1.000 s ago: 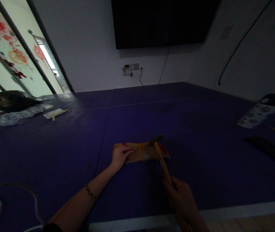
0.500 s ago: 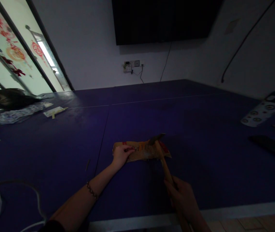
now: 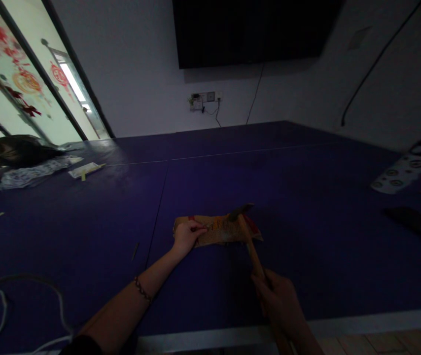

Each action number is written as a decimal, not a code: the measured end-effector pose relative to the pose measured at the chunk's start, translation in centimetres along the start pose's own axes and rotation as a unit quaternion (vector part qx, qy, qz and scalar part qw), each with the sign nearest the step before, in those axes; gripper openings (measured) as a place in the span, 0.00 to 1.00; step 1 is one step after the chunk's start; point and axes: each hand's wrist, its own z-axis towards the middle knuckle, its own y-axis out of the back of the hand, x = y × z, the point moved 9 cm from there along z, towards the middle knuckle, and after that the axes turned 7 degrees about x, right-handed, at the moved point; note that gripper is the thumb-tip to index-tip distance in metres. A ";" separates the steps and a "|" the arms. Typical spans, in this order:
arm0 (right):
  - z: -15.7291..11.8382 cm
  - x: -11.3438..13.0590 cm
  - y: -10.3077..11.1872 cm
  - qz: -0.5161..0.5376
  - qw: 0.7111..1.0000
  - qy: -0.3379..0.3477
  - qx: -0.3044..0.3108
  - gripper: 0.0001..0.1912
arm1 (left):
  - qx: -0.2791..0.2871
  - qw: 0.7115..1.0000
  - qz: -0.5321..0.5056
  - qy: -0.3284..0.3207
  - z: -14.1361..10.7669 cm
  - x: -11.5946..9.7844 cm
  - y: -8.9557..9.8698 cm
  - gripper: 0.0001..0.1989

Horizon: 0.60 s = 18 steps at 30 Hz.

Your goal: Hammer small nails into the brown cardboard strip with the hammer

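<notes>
Cardboard (image 3: 220,235), there it lay, near the front of the purple tabletop (image 3: 314,236)! Far left, a grey cable (image 3: 61,301) looped well apart from it. Next, the left hand (image 3: 188,235) on the cardboard's left end, thumb and forefinger drawn together; what they pinched, if anything, was too dim to tell. Just right, the hammer (image 3: 251,246), head over the cardboard, contact unclear. There was the danger: a skewed blow or a slipping sheet could bring metal onto those fingertips. The right hand (image 3: 279,298) had its fingers wrapped around the handle, whose tail crossed the pale near edge (image 3: 362,321); a low swing risked clipping it. Rightward, open room, up to a dark flat object (image 3: 413,222).
</notes>
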 end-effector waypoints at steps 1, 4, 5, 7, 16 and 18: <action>0.0 0.1 0.0 0.001 1.000 0.002 -0.001 0.15 | -0.002 1.000 0.001 0.002 0.0 0.0 0.1 0.05; 0.0 0.2 0.1 0.015 1.000 0.003 -0.003 0.16 | -0.005 1.000 -0.001 0.004 0.0 0.1 0.2 0.05; 0.0 0.1 0.2 0.019 1.000 0.002 -0.006 0.16 | -0.005 1.000 -0.003 0.004 0.0 0.1 0.1 0.05; 0.1 -0.2 0.3 0.025 1.000 -0.007 -0.005 0.16 | -0.002 1.000 -0.008 0.001 0.0 0.1 0.1 0.04; -2.4 2.5 -0.1 0.074 0.997 -0.019 0.000 0.18 | 0.013 0.999 -0.038 -0.016 0.1 0.0 -0.3 0.03; -3.0 4.1 -0.8 0.062 0.998 -0.009 0.014 0.17 | 0.014 0.999 -0.038 -0.015 0.1 0.1 -0.4 0.04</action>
